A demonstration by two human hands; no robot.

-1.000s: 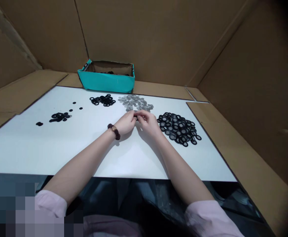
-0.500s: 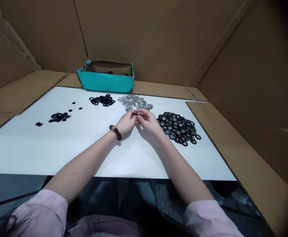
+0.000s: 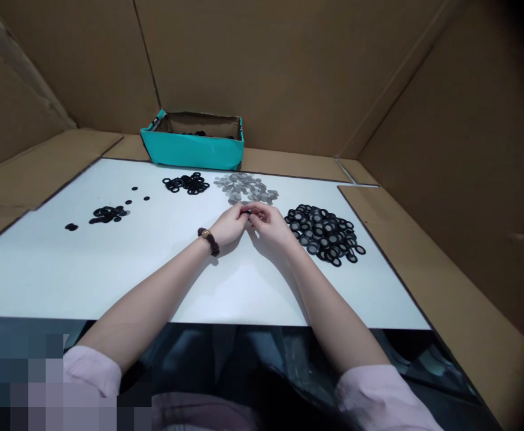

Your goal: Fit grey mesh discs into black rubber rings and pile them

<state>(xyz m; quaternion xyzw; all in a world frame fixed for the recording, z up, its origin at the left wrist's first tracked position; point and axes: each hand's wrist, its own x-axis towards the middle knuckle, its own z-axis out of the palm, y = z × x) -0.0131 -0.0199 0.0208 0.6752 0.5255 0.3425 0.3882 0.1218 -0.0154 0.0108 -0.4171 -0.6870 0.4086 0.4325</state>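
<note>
Both hands meet near mid-tabletop (image 3: 122,281): left hand (image 3: 229,225) and right hand (image 3: 268,224), fingertips pinching a small dark piece (image 3: 246,213) between them. Piece is black, mostly hidden by fingers; exact shape can't be told. It sits just near side of a pile of grey discs (image 3: 246,187), thin, flat, translucent-looking, overlapping. Right: big heap of black rings with grey centers (image 3: 325,233), round, stacked loosely. Far, left of grey discs: black open rings (image 3: 186,183). Left: small cluster of black discs (image 3: 108,214), a few strays around it. Far edge: teal box (image 3: 193,149), open top, dark pieces inside. Beaded bracelet (image 3: 209,241), dark, on left wrist.
</note>
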